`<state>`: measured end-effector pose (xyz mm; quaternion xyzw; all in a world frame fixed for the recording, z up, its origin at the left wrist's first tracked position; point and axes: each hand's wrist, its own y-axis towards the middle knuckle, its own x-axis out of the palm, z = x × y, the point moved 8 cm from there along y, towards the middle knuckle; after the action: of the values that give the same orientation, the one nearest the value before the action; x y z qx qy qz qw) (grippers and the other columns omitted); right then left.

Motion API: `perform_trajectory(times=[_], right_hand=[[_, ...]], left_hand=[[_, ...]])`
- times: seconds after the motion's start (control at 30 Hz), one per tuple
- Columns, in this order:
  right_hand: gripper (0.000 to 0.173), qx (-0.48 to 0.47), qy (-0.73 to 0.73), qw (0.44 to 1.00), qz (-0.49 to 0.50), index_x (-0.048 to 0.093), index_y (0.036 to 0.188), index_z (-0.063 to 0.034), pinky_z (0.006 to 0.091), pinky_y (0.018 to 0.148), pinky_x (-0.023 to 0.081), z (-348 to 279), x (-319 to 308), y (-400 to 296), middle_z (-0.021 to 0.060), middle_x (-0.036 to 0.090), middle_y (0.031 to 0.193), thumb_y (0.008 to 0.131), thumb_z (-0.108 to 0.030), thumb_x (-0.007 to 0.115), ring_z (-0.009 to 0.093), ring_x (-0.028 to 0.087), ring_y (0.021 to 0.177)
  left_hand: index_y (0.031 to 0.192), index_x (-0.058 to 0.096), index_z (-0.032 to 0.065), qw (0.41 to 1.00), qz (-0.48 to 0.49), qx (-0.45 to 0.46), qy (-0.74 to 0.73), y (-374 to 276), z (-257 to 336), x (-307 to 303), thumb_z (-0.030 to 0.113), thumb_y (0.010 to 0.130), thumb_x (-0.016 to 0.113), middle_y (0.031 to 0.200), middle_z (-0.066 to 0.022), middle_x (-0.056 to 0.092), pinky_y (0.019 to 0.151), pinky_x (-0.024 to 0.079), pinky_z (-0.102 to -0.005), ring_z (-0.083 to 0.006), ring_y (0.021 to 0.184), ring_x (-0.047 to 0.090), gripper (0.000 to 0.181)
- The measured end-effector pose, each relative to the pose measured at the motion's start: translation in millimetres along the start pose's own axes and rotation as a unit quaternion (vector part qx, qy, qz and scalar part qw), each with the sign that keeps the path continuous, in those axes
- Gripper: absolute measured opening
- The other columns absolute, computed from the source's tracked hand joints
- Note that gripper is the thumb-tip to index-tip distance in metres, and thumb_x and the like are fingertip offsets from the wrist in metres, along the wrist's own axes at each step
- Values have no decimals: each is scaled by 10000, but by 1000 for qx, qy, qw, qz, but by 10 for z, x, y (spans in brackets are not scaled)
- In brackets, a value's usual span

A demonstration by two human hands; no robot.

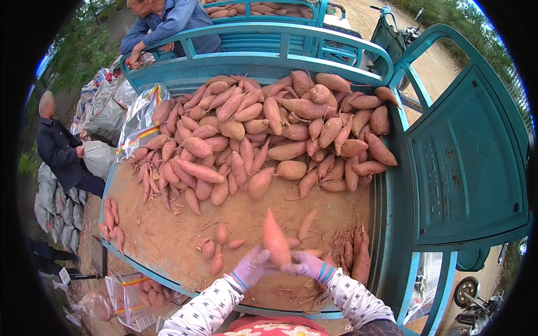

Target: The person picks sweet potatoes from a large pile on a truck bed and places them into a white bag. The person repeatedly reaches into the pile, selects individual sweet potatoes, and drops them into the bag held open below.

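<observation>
Over the front of a blue cargo bed a long sweet potato (275,239) stands tip up between my gloved hands. My left hand (251,264) grips it low on its left side, and my right hand (304,265) holds its lower right side. Both wear thin lilac gloves. A large heap of sweet potatoes (248,134) fills the far half of the bed. Several small ones (209,249) lie left of my left hand. Beside my right hand, more long roots (361,256) rest among loose rootlets along the right wall.
Teal rails (252,29) border the far side, and a large panel (470,164) rises at right. A clear plastic bag (138,122) lies by the heap. One person (172,25) leans on the rail; another (63,143) holds a white sack (99,159). Bagged sweet potatoes (143,298) stand below left.
</observation>
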<state>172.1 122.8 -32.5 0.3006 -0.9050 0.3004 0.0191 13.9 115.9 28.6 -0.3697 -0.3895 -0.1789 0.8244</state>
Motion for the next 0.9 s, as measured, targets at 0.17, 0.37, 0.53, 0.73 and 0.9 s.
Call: perform_trajectory(times=[0.17,0.37,0.53,0.73,0.9], right_hand=[[768,-231,-273,847,393,489,1469,36,408,1093,486,-1092,-1564,252,227,604,1385,858,-246,859,354,598,1259],[1056,70,-374,792,478,345,1607,-54,421,1221,369,-1487,-3177,938,262,434,1563,770,-402,886,424,439,1454],[1215,109,-406,708,568,161,1668,-97,481,1210,377,-1256,-2861,1324,231,361,1602,739,-363,899,442,411,1432],[749,-190,145,934,266,448,1538,-9,387,1050,519,-597,-2568,863,164,611,1424,832,-125,671,285,626,1255],[950,-106,348,931,30,356,1601,-17,428,1018,560,-357,43,213,151,543,1494,755,-206,746,296,604,1274]], left_hand=[[1437,479,65,993,107,40,-3,-227,-455,-920,329,810,854,1228,-85,637,973,559,-450,-268,1095,660,777],[1387,508,15,982,175,-47,-60,-1011,-776,-1318,335,775,871,1124,-189,691,973,580,-510,-339,1063,698,780],[1398,527,-14,980,152,-4,-131,-1244,-799,-1392,408,783,849,1264,-238,666,1077,525,-541,-396,1182,665,813],[1557,391,80,983,66,121,-124,-965,-35,-914,500,736,856,1416,-187,599,1087,516,-576,-381,1273,624,1033],[1637,258,189,982,16,146,-119,-1070,149,-702,536,705,871,1520,-150,500,1048,520,-619,-370,1362,541,1169]])
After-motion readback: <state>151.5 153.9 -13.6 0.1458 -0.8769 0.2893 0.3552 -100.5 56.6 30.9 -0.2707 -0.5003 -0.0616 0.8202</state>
